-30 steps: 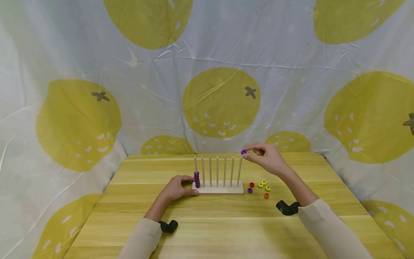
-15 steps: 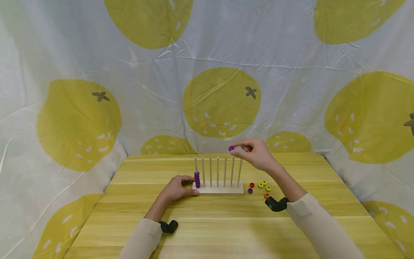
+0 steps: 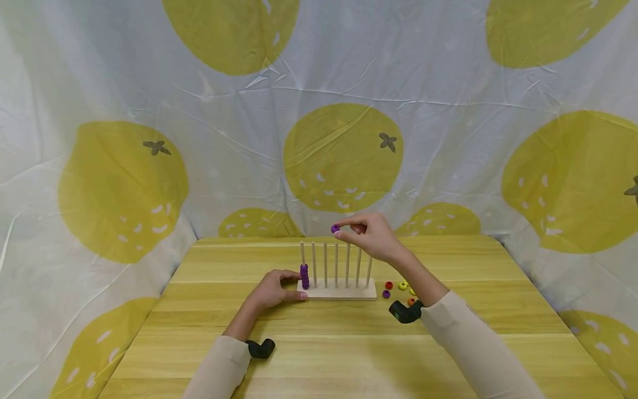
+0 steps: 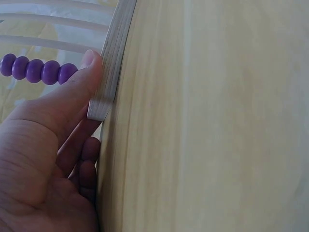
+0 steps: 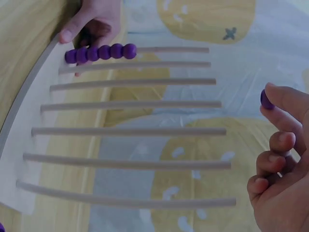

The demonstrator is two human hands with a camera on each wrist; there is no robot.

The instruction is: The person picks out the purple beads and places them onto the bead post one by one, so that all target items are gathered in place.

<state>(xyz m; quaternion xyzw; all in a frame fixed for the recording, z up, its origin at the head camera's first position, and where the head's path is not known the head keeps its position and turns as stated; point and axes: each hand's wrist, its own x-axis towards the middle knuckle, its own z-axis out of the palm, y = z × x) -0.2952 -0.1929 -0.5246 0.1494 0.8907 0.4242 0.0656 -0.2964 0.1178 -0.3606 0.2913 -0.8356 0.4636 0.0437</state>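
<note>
A pale wooden peg stand [image 3: 339, 293] with a row of upright pegs rests on the table. Its leftmost peg carries a stack of several purple beads [image 3: 304, 276]. My left hand [image 3: 269, 289] grips the left end of the base, thumb along the front and fingers behind. Above the middle pegs, my right hand [image 3: 372, 237] pinches a single purple bead [image 3: 335, 228] between thumb and index finger. In the right wrist view this bead [image 5: 266, 99] is apart from the peg tips, and the other fingers are curled loosely.
Right of the stand lie loose beads: a red one [image 3: 389, 285], a purple one [image 3: 386, 294], an orange one [image 3: 411, 302] and yellow ones [image 3: 402, 285], partly hidden by the right forearm. A lemon-print cloth [image 3: 239, 155] hangs behind the wooden table [image 3: 319, 354].
My right hand has carried the purple bead leftward, from above the rightmost peg to above the middle pegs, rising slightly. The left hand and the stand have stayed in place.
</note>
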